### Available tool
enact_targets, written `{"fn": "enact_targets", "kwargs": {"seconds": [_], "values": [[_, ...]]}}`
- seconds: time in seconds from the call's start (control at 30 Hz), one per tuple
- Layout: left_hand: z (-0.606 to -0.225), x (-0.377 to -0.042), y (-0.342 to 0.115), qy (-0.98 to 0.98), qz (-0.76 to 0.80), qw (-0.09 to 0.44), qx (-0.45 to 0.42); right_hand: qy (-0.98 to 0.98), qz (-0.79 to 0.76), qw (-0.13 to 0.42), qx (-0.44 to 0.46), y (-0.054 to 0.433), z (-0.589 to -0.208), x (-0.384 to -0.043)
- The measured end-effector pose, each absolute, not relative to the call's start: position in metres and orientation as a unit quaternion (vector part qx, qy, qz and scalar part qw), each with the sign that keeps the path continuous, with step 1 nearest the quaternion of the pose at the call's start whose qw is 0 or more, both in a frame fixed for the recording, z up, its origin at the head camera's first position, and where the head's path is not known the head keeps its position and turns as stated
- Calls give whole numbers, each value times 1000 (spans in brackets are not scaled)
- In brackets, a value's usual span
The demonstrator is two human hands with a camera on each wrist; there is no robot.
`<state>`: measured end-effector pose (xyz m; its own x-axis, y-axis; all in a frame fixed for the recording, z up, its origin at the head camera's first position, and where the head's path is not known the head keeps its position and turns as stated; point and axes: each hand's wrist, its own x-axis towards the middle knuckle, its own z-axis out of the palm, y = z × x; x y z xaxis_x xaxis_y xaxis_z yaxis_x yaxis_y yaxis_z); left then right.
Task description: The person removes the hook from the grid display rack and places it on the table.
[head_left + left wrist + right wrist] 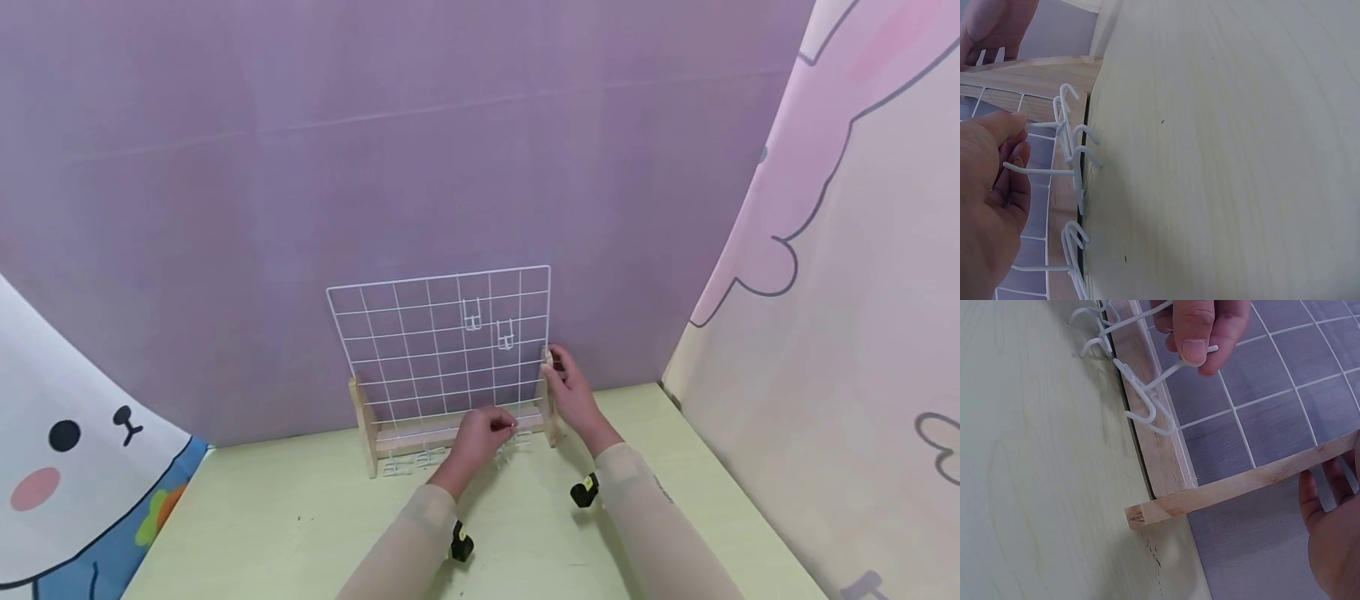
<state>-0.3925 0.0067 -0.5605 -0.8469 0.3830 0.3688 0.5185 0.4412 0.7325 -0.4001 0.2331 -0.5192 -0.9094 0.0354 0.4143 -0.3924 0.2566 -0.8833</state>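
Observation:
A white wire grid panel point(442, 350) stands in a wooden stand at the back of the table. My left hand point(480, 437) is low in front of the panel and pinches a white wire hook point(1147, 394) by its straight prong, between thumb and fingertip. Beside it other white hooks point(1075, 250) stand along the stand's wooden base bar point(1163, 450). With thumb in front and fingers behind, my right hand point(573, 400) grips the stand's right wooden side post point(1260, 478). Two white hooks point(472, 317) hang on the upper right of the panel.
The pale wooden table point(300, 533) extends in front of the stand. A purple cloth backdrop point(450, 167) rises close behind the panel. Printed cloths with cartoon figures flank the table left and right. Small black cameras point(461, 543) are strapped to both wrists.

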Motion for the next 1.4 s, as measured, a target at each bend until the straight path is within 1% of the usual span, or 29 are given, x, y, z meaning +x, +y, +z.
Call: {"fn": "enact_targets", "kwargs": {"seconds": [0.33, 0.97, 1.2, 1.4], "values": [[-565, -393, 8, -841, -465, 88, -263, -775, 594, 179, 116, 234, -520, -401], [-570, -394, 10, -846, -472, 69, -239, -778, 594, 175, 112, 235, -520, -400], [-571, -394, 11, -841, -479, 70, -243, -770, 600, 179, 123, 234, -520, -400], [-571, -393, 11, -840, -483, 61, -241, -769, 600, 180, 128, 234, -520, -400]]}}
